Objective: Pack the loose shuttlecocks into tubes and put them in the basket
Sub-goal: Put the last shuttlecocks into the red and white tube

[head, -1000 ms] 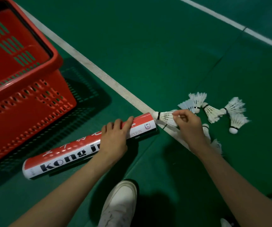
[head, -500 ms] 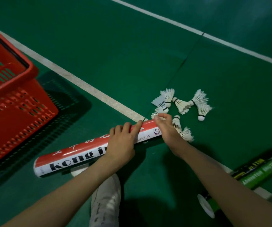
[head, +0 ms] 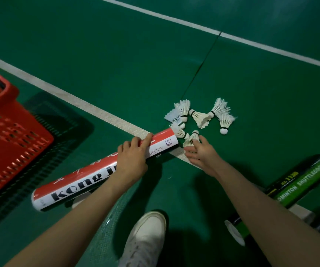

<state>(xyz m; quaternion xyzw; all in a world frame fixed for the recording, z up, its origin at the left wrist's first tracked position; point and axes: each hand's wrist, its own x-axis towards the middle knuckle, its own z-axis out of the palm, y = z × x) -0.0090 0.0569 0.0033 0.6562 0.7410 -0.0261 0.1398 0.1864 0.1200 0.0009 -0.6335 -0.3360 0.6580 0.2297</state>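
Packing is under way. The left hand [head: 134, 157] has its grip clamped on the red tube [head: 89, 178] at lower centre, mouth toward the loose shuttlecocks [head: 203, 116] right of centre. The right hand [head: 201, 153], grip apart, touches the nearest shuttlecock [head: 191, 140]. The next move likely calls for pinching it and sliding it in cork-first. The basket [head: 10, 143] sits at the left edge.

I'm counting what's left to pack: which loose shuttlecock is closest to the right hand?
The shuttlecock at the right hand's fingertips, cork pointing away, just right of the red tube's mouth; the others lie farther off.
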